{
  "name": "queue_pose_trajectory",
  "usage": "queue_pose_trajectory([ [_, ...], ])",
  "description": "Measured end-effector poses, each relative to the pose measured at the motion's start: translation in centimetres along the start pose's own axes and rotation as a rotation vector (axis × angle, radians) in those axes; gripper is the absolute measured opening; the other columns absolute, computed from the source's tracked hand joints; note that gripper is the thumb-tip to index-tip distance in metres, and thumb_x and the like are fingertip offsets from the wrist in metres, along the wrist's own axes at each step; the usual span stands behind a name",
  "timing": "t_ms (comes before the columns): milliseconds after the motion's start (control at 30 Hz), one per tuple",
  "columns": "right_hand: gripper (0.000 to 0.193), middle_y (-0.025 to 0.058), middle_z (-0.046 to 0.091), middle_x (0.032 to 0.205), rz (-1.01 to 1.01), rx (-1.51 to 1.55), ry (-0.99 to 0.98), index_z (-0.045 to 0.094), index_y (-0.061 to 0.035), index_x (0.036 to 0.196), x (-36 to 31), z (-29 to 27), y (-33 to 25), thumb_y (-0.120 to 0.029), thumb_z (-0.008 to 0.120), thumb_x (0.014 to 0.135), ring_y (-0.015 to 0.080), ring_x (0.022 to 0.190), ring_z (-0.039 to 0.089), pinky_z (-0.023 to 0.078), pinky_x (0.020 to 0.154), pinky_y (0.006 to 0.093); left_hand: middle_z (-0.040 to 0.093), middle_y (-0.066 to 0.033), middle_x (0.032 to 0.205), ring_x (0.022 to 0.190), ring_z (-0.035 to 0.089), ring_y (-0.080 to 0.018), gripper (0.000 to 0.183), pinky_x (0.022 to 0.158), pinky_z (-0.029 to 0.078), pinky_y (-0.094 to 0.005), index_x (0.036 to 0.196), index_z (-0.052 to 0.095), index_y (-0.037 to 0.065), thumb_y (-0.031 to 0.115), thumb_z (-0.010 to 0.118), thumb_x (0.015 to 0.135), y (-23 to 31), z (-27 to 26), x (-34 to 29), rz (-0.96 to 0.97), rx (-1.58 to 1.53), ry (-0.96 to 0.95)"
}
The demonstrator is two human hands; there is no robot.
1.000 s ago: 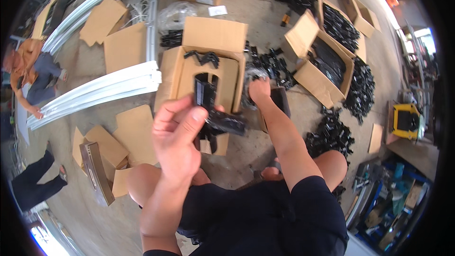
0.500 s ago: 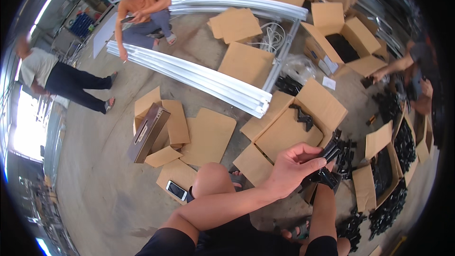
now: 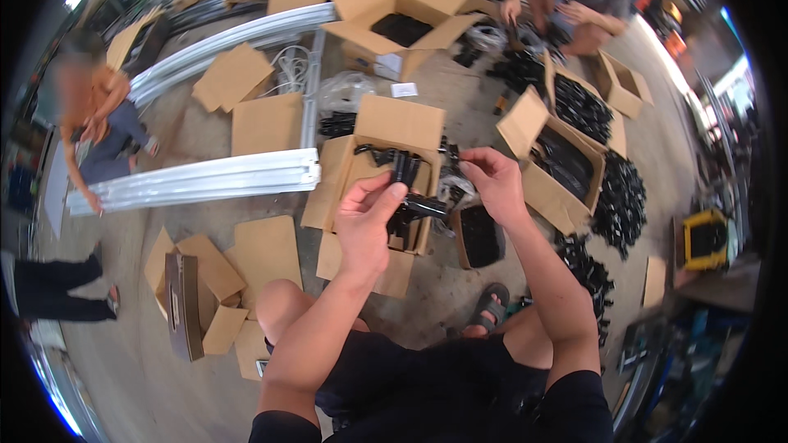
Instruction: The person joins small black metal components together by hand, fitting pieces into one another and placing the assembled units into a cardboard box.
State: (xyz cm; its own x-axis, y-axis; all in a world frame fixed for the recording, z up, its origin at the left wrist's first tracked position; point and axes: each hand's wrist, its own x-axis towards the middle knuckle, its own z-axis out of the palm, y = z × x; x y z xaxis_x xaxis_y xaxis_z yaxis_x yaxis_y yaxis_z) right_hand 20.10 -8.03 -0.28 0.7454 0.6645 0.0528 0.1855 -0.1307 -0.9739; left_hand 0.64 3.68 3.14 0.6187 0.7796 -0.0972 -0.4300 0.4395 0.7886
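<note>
White rails [image 3: 197, 183] ended beside the left flap [image 3: 328, 189] of an open carton [image 3: 400, 121]; above it, the left hand [image 3: 367, 221] pinched black hardware [image 3: 425, 207], one section's long axis pointing forward, another rightward; across a narrow gap, the right hand [image 3: 495, 186] had fingertips close together at a small black piece [image 3: 449, 149], whether gripped I could not tell

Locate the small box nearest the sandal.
In the head view, right of centre, the small box stands just ahead of the sandal, right of the open carton and below the right hand in the picture.
</note>
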Motion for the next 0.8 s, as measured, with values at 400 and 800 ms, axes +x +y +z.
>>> queue_pose_trajectory([
  [400, 0.010, 0.0007, 0.070, 0.081, 0.132, 0.325, -0.051, 0.073, 0.0030, 0.095, -8.1, 1.2, -2.5, -0.006, 0.072, 0.090, 0.0046, 0.071, 0.057, 0.047, 0.063, 0.0222, 0.072, -0.0129, 0.105, 0.091, 0.069, -0.0126, 0.022, 0.083, 0.055, -0.0261, 0.113, 0.064, -0.004, -0.001, 0.070, 0.092, -4.7, 1.0, -3.4, 0.033, 0.194, -0.098],
  [800, 0.013, 0.0050, 0.070, 0.073, 0.100, 0.149, 0.008, 0.074, 0.0029, 0.088, -7.7, 0.2, -2.1, -0.010, 0.073, 0.088, 0.0080, 0.068, 0.058, 0.049, 0.065, 0.0285, 0.072, -0.0140, 0.107, 0.093, 0.068, -0.0132, 0.022, 0.084, 0.055, -0.0260, 0.114, 0.063, -0.006, -0.005, 0.067, 0.092, -5.9, 2.7, -3.1, 0.075, 0.341, -0.068],
])
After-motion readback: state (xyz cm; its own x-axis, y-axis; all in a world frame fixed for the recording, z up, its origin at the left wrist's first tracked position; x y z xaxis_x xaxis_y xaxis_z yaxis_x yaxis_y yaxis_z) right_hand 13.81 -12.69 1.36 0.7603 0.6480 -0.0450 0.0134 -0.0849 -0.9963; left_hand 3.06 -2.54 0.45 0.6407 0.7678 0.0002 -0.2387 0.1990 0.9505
